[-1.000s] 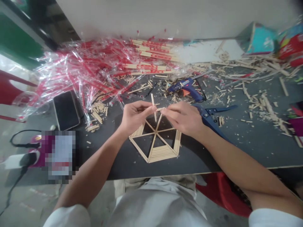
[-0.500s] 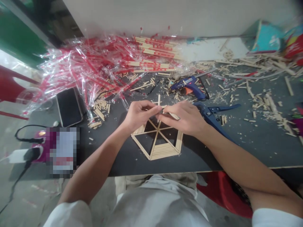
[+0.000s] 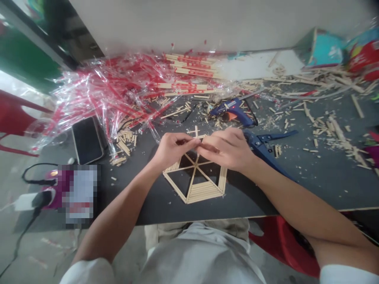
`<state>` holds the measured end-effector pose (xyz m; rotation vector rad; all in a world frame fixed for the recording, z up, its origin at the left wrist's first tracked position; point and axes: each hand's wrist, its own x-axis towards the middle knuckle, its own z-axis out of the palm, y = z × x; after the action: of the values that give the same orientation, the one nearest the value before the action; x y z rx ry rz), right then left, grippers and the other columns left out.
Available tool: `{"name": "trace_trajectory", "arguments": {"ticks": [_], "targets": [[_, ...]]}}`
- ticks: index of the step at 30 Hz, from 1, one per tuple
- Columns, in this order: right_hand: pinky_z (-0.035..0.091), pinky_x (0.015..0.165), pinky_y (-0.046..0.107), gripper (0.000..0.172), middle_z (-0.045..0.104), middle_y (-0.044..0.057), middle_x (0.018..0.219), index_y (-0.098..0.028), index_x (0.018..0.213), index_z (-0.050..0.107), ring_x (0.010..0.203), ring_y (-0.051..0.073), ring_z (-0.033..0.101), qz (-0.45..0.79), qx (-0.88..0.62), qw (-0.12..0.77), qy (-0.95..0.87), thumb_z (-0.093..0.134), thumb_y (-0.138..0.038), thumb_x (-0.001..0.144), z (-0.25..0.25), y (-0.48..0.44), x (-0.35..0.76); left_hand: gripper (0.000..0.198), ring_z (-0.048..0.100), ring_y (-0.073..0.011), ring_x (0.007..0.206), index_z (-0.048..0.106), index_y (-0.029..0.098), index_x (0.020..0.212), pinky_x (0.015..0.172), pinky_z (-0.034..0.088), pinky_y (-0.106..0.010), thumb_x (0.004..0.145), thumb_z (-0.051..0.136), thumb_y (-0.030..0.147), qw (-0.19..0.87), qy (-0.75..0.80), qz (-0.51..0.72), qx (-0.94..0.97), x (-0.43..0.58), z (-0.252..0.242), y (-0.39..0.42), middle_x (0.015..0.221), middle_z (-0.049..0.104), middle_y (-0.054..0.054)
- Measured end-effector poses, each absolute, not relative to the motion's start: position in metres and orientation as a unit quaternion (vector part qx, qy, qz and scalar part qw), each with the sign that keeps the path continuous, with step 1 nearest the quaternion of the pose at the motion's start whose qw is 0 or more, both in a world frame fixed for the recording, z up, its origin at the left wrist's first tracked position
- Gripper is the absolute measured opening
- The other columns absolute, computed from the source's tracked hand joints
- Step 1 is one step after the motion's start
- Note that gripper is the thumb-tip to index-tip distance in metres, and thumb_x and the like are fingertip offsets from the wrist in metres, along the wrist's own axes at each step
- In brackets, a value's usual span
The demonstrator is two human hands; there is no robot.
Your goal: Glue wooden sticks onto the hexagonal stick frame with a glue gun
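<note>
Pale wall is rising behind a dark table, whose top is carrying everything at work. Across its far left, a heap of red and clear wrappers is sprawling. Near the front edge, a hexagonal stick frame is lying flat, its spokes meeting in the middle and rows of parallel sticks filling its near section. To its right, a blue cutting tool is resting, with a blue glue gun lying beyond it. Over the frame's far side, both hands are meeting at the fingertips. The left hand is pinching a pale stick between thumb and finger, and its end is poking out beyond them. The right hand is curling its fingers in beside it; whether it is gripping anything cannot be told. Small offcuts are littering the tabletop.
</note>
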<state>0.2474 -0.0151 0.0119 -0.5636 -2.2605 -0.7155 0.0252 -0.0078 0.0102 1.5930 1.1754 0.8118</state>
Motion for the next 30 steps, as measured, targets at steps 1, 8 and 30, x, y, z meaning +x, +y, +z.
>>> {"name": "trace_trajectory", "arguments": {"ticks": [1, 8, 30], "targets": [[0.042, 0.089, 0.034, 0.014, 0.072, 0.000, 0.097, -0.025, 0.091, 0.073, 0.098, 0.017, 0.056, -0.276, -0.211, 0.349, -0.870, 0.076, -0.013, 0.096, 0.013, -0.015, 0.246, 0.048, 0.047, -0.0095, 0.058, 0.084, 0.015, 0.080, 0.054, 0.034, -0.023, 0.086, 0.077, 0.062, 0.479, 0.478, 0.333, 0.657, 0.025, 0.010, -0.007, 0.063, 0.067, -0.002], [0.043, 0.094, 0.032, 0.012, 0.076, -0.002, 0.103, -0.026, 0.095, 0.072, 0.105, 0.015, 0.059, -0.277, -0.206, 0.348, -0.872, 0.074, -0.015, 0.098, 0.013, -0.016, 0.244, 0.041, 0.048, -0.0098, 0.059, 0.083, 0.014, 0.081, 0.056, 0.036, -0.023, 0.090, 0.071, 0.052, 0.465, 0.470, 0.318, 0.680, 0.023, 0.010, -0.006, 0.066, 0.067, -0.003], [0.040, 0.098, 0.044, 0.018, 0.077, 0.000, 0.108, -0.030, 0.111, 0.076, 0.111, 0.023, 0.061, -0.123, -0.324, 0.296, -0.890, 0.066, -0.017, 0.104, -0.013, -0.006, 0.257, 0.026, 0.066, -0.0165, 0.070, 0.082, 0.017, 0.099, 0.074, 0.050, -0.028, 0.099, 0.057, 0.027, 0.161, 0.542, 0.231, 0.792, 0.002, 0.004, 0.005, 0.078, 0.075, -0.005]]}}
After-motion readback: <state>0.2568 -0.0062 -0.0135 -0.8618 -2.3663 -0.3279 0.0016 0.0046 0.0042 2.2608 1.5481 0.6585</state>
